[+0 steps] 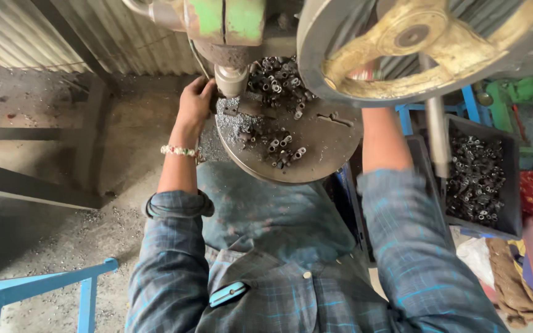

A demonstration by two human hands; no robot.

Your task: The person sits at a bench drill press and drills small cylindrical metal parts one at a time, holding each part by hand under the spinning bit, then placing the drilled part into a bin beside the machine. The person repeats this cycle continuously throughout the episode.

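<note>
My left hand (195,100) reaches to the edge of a round grey drill-press table (325,145), right beside the steel spindle (231,79), fingers curled around something small I cannot make out. A beaded bracelet sits on that wrist. Several small dark metal sleeves (282,151) lie in heaps on the table among shavings. My right forearm (382,139) rises behind a large yellow-spoked pulley wheel (414,43), which hides my right hand. The green machine head (224,20) is above the spindle.
A dark crate (513,185) full of the same metal sleeves stands at the right, with a steel lever rod (437,139) before it. Rags lie at the lower right. A blue metal frame (38,287) is at the lower left on a gritty floor.
</note>
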